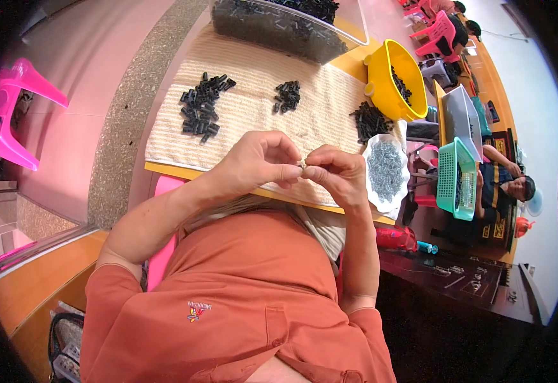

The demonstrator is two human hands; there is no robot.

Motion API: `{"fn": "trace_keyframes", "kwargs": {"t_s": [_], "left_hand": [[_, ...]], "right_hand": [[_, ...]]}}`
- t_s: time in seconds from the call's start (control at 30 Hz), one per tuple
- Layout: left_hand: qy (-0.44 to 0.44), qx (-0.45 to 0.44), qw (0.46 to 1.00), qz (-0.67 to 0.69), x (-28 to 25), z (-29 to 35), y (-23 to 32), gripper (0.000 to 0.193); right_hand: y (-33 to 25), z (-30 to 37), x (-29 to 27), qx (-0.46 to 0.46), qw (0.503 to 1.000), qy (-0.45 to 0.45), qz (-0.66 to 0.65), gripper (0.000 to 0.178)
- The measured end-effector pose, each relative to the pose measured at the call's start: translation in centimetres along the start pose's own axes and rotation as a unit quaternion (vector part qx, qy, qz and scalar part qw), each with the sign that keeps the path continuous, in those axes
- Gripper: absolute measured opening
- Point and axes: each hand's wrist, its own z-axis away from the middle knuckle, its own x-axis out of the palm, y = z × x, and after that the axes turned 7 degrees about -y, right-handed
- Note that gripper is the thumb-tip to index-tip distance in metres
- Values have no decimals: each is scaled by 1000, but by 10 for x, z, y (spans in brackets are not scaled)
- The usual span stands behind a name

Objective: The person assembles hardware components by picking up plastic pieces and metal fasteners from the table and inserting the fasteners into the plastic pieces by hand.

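Note:
My left hand [258, 158] and my right hand [339, 171] meet over the near edge of the towel-covered table. Their thumbs and forefingers pinch a small pale piece [302, 164] from both sides; its kind is too small to make out. Beyond them, on the striped towel [247, 67], lie a larger pile of short black cylindrical parts [200, 107] and a smaller pile of such parts [287, 96]. To the right, near my right hand, a white scalloped dish [404, 182] holds many thin silvery pieces [385, 167]. Thin black parts [371, 122] are heaped just beyond that dish.
A clear plastic bin [272, 38] full of black parts stands at the table's far side. A yellow tub [372, 76] with black parts sits at the far right. Further right are a green basket [448, 182] and a seated person [505, 185]. A pink stool [1, 105] stands left.

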Motion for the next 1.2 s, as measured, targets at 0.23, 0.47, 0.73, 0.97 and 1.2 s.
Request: {"fn": "trace_keyframes", "kwargs": {"t_s": [0.23,0.47,0.73,0.97,1.2], "left_hand": [[-22,-17,1000,15,0,2,6,15],[-8,-18,998,65,-2,2,3,15],[29,-3,998,48,0,-1,4,19],[41,4,999,35,-1,1,6,19],[28,10,999,15,-1,-2,1,15]], "right_hand": [[-1,2,6,-17,1000,-17,0,8],[-12,9,21,-80,984,4,161,21],[-29,12,12,-111,954,35,277,27],[-24,36,-44,-42,883,168,437,19],[-17,80,-95,151,812,187,531,19]]}}
